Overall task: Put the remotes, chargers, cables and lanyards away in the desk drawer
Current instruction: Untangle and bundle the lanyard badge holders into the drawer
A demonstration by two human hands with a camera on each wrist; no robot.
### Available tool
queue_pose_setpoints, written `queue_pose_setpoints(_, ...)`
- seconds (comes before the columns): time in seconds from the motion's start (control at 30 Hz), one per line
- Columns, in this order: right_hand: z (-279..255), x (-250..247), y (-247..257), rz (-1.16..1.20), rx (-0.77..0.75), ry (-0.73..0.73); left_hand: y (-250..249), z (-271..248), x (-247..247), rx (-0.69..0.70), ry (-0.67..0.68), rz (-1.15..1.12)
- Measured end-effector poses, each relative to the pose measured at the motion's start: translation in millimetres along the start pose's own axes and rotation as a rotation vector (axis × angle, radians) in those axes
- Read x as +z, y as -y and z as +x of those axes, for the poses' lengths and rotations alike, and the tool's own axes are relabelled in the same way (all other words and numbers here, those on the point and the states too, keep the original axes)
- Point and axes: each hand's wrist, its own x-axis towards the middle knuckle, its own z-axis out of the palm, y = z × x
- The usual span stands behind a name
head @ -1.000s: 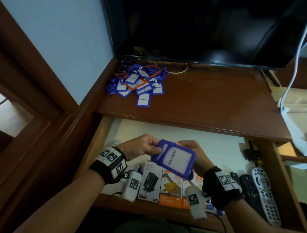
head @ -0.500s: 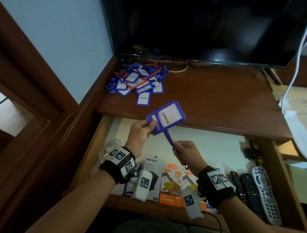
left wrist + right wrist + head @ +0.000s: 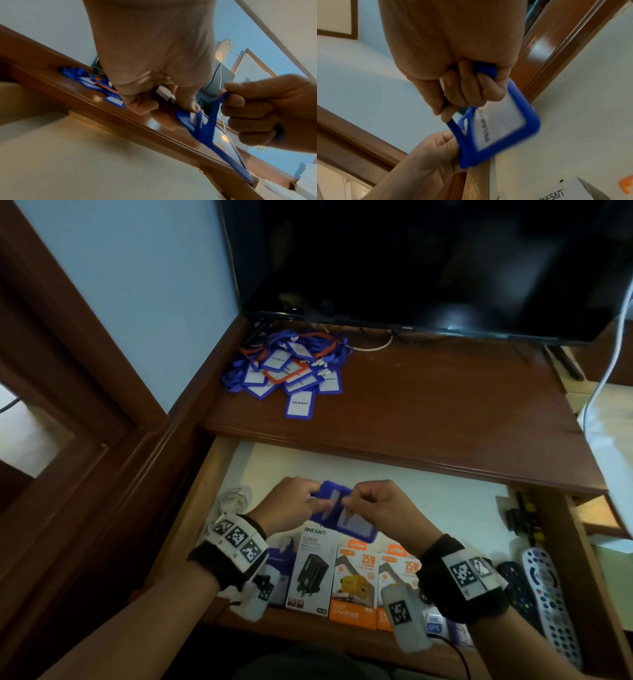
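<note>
Desk drawer (image 3: pixel 445 501), pulled open, pale liner. Contents: a row of charger boxes (image 3: pixel 352 583) along the front edge, one black-and-white marked ONESAM, two orange marked 25W; remotes (image 3: pixel 548 597) lying side by side at the right front corner; a coiled white cable (image 3: pixel 234 498) at the left side; small dark and yellow items at the right wall, too small to identify.

Desk top (image 3: pixel 445 405): a loose pile of lanyards (image 3: pixel 291 371) with blue and orange badge holders at the back left, beside the wall, below a dark television (image 3: pixel 428 261).

Blue badge holder (image 3: pixel 342 513), held above the drawer over the charger boxes, card face turned downward. Left hand (image 3: pixel 291 505): fingers curled, pinching the holder's top end and its white clip. Right hand (image 3: pixel 376 508): fist closed round the blue strap (image 3: pixel 214 115), knuckles up, close beside the left hand. Both wrists carry black bands with printed markers.
</note>
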Motion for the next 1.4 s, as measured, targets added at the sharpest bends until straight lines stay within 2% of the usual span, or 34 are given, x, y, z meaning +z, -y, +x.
queue_pose_setpoints(0.1,0,-2,-2,0.046,-0.044,-0.022,3,-10,-15,0.023,0.17,0.109)
queue_pose_setpoints(0.2,2,2,-3,0.114,-0.041,-0.031,9,-16,-25,0.061,0.318,-0.015)
queue_pose_setpoints(0.27,4,7,-5,0.189,-0.033,-0.03,10,-17,-31,0.099,0.348,-0.124)
queue_pose_setpoints(0.33,7,9,-4,0.286,-0.048,-0.02,10,-16,-35,0.138,0.313,-0.27)
queue_pose_setpoints(0.5,17,11,14,0.497,-0.106,-0.028,10,-15,-31,0.209,0.117,-0.676)
queue_pose_setpoints(0.6,30,22,21,0.749,0.029,-0.101,9,-13,-28,0.206,-0.005,-0.879)
queue_pose_setpoints(0.63,33,27,23,0.776,0.045,-0.126,8,-13,-27,0.206,-0.033,-0.933)
queue_pose_setpoints(0.7,38,35,26,0.688,-0.032,-0.154,7,-12,-27,0.21,-0.076,-1.016)
queue_pose_setpoints(0.77,41,40,30,0.677,-0.091,-0.127,8,-12,-29,0.19,-0.112,-1.077)
queue_pose_setpoints(0.93,52,56,28,0.706,-0.078,-0.056,19,-7,-36,0.152,-0.165,-1.167)
queue_pose_setpoints(1.13,68,88,21,0.813,-0.028,-0.065,41,-4,-47,0.154,-0.177,-1.167)
queue_pose_setpoints(1.33,87,97,23,0.732,0.037,0.0,72,7,-60,0.12,-0.167,-1.217)
queue_pose_setpoints(1.4,99,96,17,0.673,0.088,-0.047,79,11,-66,0.099,-0.181,-1.192)
